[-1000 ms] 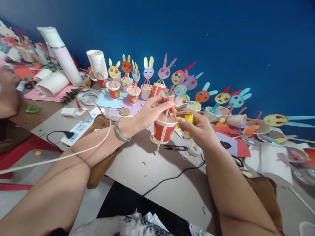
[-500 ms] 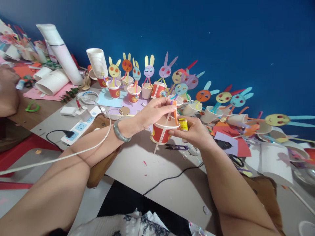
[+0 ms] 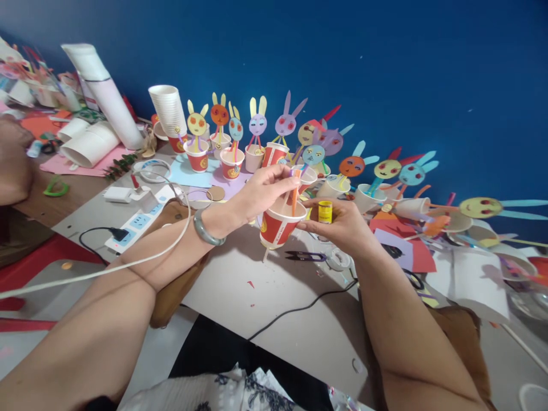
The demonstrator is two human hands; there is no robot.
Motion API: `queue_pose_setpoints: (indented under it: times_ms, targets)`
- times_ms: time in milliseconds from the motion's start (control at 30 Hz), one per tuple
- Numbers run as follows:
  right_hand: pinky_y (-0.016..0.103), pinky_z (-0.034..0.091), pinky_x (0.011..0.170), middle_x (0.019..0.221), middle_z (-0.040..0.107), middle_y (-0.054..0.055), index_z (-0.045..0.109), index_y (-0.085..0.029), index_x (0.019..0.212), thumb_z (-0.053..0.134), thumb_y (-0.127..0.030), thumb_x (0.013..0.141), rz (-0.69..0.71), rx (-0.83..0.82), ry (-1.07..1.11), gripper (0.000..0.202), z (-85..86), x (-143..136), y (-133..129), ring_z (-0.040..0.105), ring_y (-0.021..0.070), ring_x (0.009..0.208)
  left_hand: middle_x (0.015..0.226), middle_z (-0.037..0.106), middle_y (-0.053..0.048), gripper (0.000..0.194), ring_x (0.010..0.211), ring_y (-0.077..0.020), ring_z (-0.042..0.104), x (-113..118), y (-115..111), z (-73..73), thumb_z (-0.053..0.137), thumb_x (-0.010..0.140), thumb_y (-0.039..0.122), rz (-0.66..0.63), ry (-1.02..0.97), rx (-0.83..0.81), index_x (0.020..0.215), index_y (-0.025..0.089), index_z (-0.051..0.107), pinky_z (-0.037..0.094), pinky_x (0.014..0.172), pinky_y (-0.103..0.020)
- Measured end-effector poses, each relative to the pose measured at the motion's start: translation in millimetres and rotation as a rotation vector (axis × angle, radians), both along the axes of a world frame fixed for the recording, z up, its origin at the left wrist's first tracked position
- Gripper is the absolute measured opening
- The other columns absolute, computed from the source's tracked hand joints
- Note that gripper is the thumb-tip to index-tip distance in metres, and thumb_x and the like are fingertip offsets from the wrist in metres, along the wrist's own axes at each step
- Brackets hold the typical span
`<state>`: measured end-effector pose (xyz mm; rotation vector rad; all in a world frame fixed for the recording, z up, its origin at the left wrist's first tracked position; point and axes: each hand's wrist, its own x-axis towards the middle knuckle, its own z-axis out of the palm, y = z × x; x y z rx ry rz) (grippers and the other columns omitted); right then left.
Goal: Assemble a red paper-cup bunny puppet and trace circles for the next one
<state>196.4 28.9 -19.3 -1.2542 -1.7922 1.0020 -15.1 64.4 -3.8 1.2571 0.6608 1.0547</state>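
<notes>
My left hand (image 3: 274, 185) is closed in a pinch on the top of a thin pale stick, with an orange paper strip (image 3: 295, 191) and a bit of purple beside it. Down through a red and white paper cup (image 3: 280, 227) runs the stick (image 3: 266, 254), its lower end poking out beneath. The cup is held above the table, slightly tilted. At the cup's right side my right hand (image 3: 342, 225) is closed, thumb against the wall near the rim. A small yellow bottle (image 3: 325, 212) sits between its fingers; its lower part is hidden.
Paper-cup rabbits (image 3: 233, 162) stand along the blue wall. Snips (image 3: 306, 256) and a black cable (image 3: 295, 310) lie on the table. A power strip (image 3: 143, 220) is at left, its white cord crossing over my left arm. Another person's arm (image 3: 15, 160) shows far left.
Both hands have shifted slightly left with the cup and stick. The yellow bottle has moved slightly right and farther from the cup, and shows more fully.
</notes>
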Motion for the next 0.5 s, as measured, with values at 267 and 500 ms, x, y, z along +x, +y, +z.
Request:
queue_pose_setpoints:
  times_ms: [267, 500]
  targets:
    - [0.025, 0.036, 0.044, 0.056, 0.055, -0.005, 0.079, -0.023, 0.096, 0.093, -0.050, 0.070, -0.006, 0.055, -0.050, 0.040, 1.3, 1.6, -1.5, 0.047, 0.0104, 0.047, 0.076, 0.065, 0.003, 0.019, 0.075, -0.0090, 0.064, 0.1, 4.2, -5.0, 0.068, 0.097, 0.028, 0.126, -0.040, 0.110, 0.082, 0.019, 0.058, 0.053, 0.081, -0.025]
    - [0.026, 0.043, 0.044, 0.065, 0.066, -0.002, 0.079, -0.024, 0.108, 0.094, -0.053, 0.066, -0.090, 0.068, 0.017, 0.053, 3.4, 0.1, -2.5, 0.053, 0.0132, 0.050, 0.082, 0.066, 0.001, 0.020, 0.080, -0.0098, 0.064, 1.6, -2.5, 0.0, 0.065, 0.098, 0.028, 0.159, -0.037, 0.167, 0.082, 0.019, 0.057, 0.052, 0.082, -0.025]
